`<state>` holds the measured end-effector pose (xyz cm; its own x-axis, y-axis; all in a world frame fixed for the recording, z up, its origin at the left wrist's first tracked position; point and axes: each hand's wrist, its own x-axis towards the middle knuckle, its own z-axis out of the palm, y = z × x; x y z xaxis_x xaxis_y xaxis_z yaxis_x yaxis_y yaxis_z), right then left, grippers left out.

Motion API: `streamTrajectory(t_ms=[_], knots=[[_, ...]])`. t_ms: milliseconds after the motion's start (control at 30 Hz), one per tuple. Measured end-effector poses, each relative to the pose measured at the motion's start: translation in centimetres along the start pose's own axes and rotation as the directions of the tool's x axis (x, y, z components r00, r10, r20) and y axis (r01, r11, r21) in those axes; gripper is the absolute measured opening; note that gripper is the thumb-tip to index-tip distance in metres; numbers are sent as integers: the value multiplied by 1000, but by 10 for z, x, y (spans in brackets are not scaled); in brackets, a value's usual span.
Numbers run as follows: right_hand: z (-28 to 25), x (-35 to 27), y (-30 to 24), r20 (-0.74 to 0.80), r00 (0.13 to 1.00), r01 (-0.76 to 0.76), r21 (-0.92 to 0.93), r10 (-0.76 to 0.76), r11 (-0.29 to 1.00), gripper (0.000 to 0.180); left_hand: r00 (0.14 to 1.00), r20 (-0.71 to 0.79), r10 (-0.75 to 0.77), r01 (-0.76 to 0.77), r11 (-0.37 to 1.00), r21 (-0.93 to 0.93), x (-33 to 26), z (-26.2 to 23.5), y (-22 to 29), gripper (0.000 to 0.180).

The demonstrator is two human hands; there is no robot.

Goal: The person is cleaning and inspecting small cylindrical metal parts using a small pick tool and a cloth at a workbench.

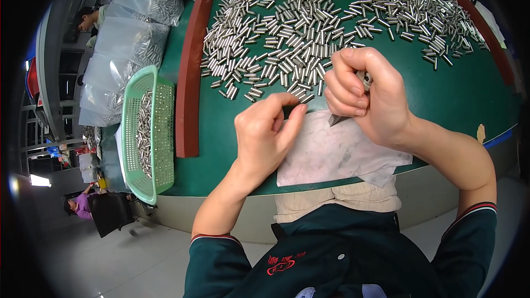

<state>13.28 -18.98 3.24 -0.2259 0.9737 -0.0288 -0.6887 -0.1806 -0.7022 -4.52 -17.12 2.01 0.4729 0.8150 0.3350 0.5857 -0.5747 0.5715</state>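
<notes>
My left hand is curled at the near edge of a spread of short shiny metal pins. Its thumb and forefinger come close together beside a few pins; whatever may lie between them is hidden. To its right, my right hand is closed in a fist around a small hand tool. The tool's flat grey pointed tip sticks out below the little finger, and a round pale end shows near the thumb. Under both hands lies a stained whitish cloth on the green tabletop.
A red-brown wooden rail borders the pins on the left, another on the right. Beyond the left rail stands a green plastic basket holding pins. Clear bags of pins lie behind it. Other people are in the background at far left.
</notes>
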Motion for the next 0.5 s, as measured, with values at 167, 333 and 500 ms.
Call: streamTrajectory(t_ms=[167,333,500], knots=[[-1,-1,0,10,1000,7,4,-7,1000,31,996,43,79,-84,984,157,5,9,1,17],[-2,0,0,12,1000,4,11,-4,1000,31,993,24,115,-118,974,194,5,10,-4,13],[-1,0,-1,4,1000,-7,15,7,1000,31,988,-13,151,-146,971,188,6,8,-6,11]])
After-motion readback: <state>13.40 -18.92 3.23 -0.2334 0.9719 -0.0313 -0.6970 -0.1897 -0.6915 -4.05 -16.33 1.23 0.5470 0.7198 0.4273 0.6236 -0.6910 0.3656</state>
